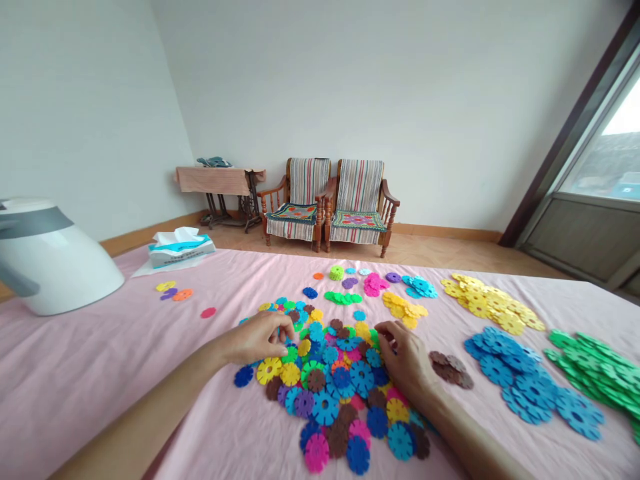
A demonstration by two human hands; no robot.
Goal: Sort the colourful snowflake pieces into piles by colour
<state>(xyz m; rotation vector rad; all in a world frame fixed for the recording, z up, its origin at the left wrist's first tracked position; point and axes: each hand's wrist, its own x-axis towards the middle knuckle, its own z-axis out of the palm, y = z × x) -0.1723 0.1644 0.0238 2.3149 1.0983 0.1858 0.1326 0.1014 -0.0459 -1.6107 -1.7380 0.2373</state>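
A mixed heap of plastic snowflake discs (326,407) in many colours lies on the pink cloth. My left hand (263,337) hovers at the heap's left side with fingers curled down and the thumb apart from them; no disc shows between them. At the right side, my right hand (407,357) has its fingers bent closed at a green disc (374,339), which is partly hidden by the fingertips. Brown discs (451,369) lie in a small pile just right of that hand.
Sorted piles of blue discs (530,380), green discs (595,367) and yellow discs (490,303) spread to the right. Smaller colour groups, including pink discs (375,285), sit behind the heap. A white kettle (65,267) and a tissue box (181,250) stand at left. Two armchairs (357,197) are beyond.
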